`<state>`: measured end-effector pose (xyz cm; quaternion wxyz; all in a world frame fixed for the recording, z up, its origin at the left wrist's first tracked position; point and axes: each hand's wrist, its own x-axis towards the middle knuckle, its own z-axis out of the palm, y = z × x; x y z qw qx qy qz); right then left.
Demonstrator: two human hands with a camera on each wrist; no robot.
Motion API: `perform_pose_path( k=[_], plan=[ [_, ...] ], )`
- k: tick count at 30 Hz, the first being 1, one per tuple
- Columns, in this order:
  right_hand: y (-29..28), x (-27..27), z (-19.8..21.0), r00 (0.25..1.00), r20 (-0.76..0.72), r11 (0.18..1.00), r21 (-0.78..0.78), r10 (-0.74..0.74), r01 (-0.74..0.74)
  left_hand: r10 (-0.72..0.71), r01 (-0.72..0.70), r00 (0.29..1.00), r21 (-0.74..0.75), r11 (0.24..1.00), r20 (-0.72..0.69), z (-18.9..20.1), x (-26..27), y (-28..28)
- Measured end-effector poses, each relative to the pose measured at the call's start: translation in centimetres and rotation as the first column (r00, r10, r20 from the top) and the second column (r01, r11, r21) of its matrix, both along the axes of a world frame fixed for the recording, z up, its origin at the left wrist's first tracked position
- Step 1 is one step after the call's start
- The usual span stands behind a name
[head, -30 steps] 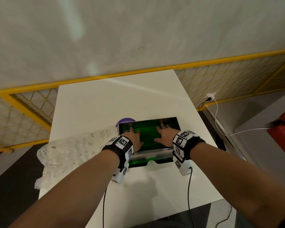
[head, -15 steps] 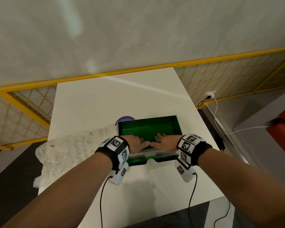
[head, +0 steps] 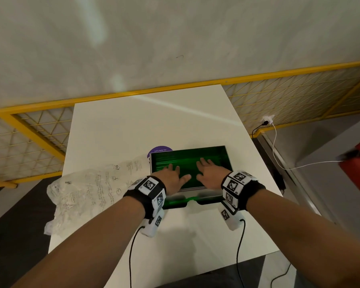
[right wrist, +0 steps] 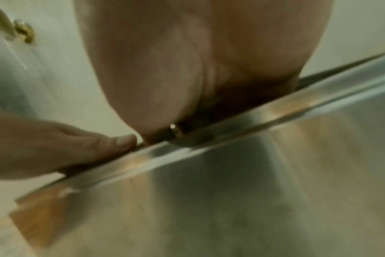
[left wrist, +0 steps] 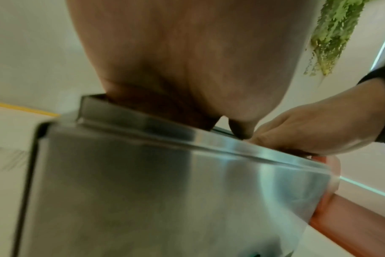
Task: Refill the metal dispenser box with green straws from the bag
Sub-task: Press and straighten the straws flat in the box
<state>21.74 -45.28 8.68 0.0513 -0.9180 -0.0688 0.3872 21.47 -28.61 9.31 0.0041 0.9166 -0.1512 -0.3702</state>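
The metal dispenser box stands on the white table with its top open, filled with green straws. My left hand and my right hand lie flat side by side on the straws, fingers spread and straight. The left wrist view shows the box's steel front with my left palm over its rim and the right hand beside it. In the right wrist view my right palm sits over the rim. The clear crumpled bag lies flat left of the box.
A purple round sticker peeks out behind the box's far left corner. A yellow mesh railing runs behind the table. A white cable and plug hang at the right. Bare tabletop lies in front of and behind the box.
Both hands drew back toward the box's near edge half a second ago, then slid forward again across the straws. The box and the bag have stayed put.
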Motion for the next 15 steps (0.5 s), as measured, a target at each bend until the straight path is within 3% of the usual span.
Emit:
perform_pose_path(
  k=[6,12,15],
  plan=[
    [-0.1,0.9,-1.3,0.996,0.017,0.995,-0.035,-0.089,0.09,0.025,-0.021,0.999,0.097,0.995,-0.045,0.2,0.8,-0.7],
    [-1.1,0.8,-1.1,0.999,-0.049,0.999,-0.046,0.014,-0.016,-0.012,0.016,0.998,0.075,0.997,-0.06,0.6,0.7,-0.7],
    [-1.0,-0.9,1.5,0.98,0.197,0.989,0.146,-0.042,0.013,-0.006,0.01,0.999,-0.092,0.996,0.044,0.1,0.9,0.3]
  ],
)
